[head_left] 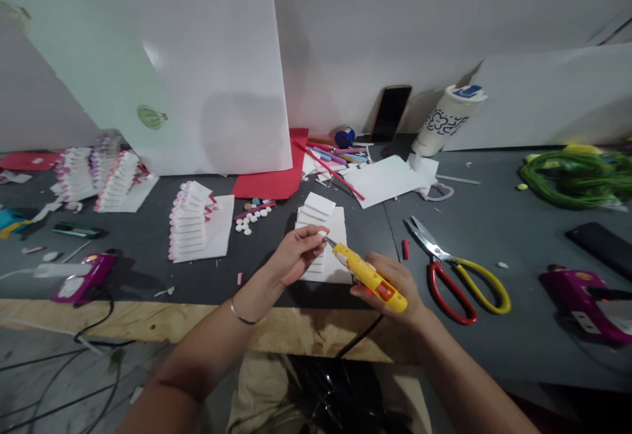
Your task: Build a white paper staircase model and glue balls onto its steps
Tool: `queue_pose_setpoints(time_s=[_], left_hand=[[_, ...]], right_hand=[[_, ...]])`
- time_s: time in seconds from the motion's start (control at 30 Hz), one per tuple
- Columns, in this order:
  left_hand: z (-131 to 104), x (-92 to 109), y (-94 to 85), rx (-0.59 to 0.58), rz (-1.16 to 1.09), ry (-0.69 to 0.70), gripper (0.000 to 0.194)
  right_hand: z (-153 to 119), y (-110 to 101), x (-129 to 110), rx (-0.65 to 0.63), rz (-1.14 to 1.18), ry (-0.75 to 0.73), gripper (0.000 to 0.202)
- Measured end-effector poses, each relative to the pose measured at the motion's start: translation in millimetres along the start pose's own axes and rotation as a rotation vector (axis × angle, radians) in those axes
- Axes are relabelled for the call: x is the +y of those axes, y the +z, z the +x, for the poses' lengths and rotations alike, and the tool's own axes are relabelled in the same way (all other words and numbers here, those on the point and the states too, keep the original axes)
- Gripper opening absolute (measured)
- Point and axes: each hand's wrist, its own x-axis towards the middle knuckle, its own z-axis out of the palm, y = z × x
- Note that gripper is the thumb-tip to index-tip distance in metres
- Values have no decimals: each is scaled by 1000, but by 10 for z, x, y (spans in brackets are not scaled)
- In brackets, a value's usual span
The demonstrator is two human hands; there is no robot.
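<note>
My left hand [296,254] pinches a small white piece [322,234] between its fingertips. Wrapped round a yellow tool [375,278] is my right hand [397,276]. The tool's thin metal tip meets the white piece or lies right at it; the exact contact is too small to tell. Under and behind the hands lies a white card [338,223] with a row of white strips [316,207]. Several white round pieces [247,223] lie left of it. Farther left, another card [224,223] bears white strips with pink ends.
Scissors [439,253] with red and yellow handles lie to the right, near a red stub [405,249]. Behind stand a white tumbler [444,121] and a phone [392,112]. Green cord [567,177] is at far right; magenta devices [86,277] sit at both sides.
</note>
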Motion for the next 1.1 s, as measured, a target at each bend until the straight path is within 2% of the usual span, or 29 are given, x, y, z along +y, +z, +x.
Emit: queue_pose_setpoints(time_s=[0.27,0.6,0.9,1.1], left_hand=[[6,19,-17,-3,7,23,26],[3,-1,9,-2,-1,-1,30],[8,16,11,44,-12,-8,33],[-1,15,12,-10,-4,-2,30]], right_hand=[[-7,-4,3,-15,-26,28,26],[-18,-3,9,-11,5,41,24],[-13,10,9,-30,2,36,24],[-24,6,9,8,-17,64,27]])
